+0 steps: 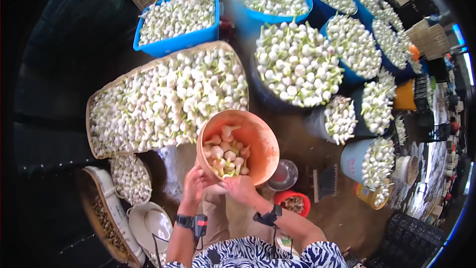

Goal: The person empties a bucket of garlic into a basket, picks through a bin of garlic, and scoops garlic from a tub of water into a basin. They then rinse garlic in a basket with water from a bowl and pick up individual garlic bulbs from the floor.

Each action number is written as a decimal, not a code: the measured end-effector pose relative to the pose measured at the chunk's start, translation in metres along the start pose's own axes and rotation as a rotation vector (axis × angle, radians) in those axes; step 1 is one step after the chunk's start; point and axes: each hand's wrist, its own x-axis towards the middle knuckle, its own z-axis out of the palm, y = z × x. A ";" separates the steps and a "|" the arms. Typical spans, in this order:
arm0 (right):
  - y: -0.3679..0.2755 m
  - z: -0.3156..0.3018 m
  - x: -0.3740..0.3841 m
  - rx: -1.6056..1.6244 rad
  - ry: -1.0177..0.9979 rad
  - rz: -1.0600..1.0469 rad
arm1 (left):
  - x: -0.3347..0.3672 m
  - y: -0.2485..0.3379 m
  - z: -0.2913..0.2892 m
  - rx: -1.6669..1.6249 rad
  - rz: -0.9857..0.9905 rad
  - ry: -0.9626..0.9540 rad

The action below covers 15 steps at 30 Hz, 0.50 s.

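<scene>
An orange plastic bucket (264, 150) is tilted toward me in front of my body. Garlic bulbs (229, 156) with short stems lie in its lower part, against the near wall. The fingers of my left hand (194, 184) are bent against the bucket's near left side. My right hand (240, 188) grips the near rim, its fingers curled over the edge and partly hidden. Just beyond the bucket, a wide shallow tray (89, 124) is heaped with white garlic bulbs (171, 97).
A blue rectangular tub (176, 45) and a round blue tub (254, 16) full of garlic stand farther back. A dark tub piled with garlic (297, 64) is ahead right. Near my right side sit a metal bowl (283, 172) and a red basin (306, 203). A white bucket (148, 223) stands at left.
</scene>
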 end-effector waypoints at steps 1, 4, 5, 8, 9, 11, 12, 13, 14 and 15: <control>-0.011 -0.015 0.006 -0.005 0.016 0.010 | -0.004 0.022 0.011 0.049 0.006 -0.030; -0.035 -0.062 0.031 -0.072 0.073 0.006 | -0.006 0.073 0.007 0.348 0.181 0.197; -0.037 -0.076 0.041 0.002 0.172 0.001 | 0.002 0.072 -0.020 0.545 0.253 0.372; -0.073 -0.098 0.081 -0.085 0.118 0.029 | 0.027 0.014 -0.137 0.326 -0.242 0.451; -0.067 -0.108 0.088 -0.146 0.124 0.040 | 0.046 0.016 -0.121 0.333 -0.247 0.423; -0.057 -0.146 0.097 -0.089 0.166 0.044 | 0.071 0.018 -0.067 -0.103 -0.354 0.194; -0.053 -0.165 0.101 -0.015 0.201 0.019 | 0.081 0.024 -0.058 -0.085 -0.367 0.186; -0.048 -0.182 0.109 -0.006 0.197 -0.022 | 0.093 0.032 -0.052 -0.038 -0.285 0.245; -0.042 -0.194 0.117 0.008 0.208 -0.017 | 0.106 0.040 -0.046 0.009 -0.203 0.304; -0.028 -0.205 0.124 0.017 0.210 -0.007 | 0.120 0.048 -0.026 0.111 -0.302 0.514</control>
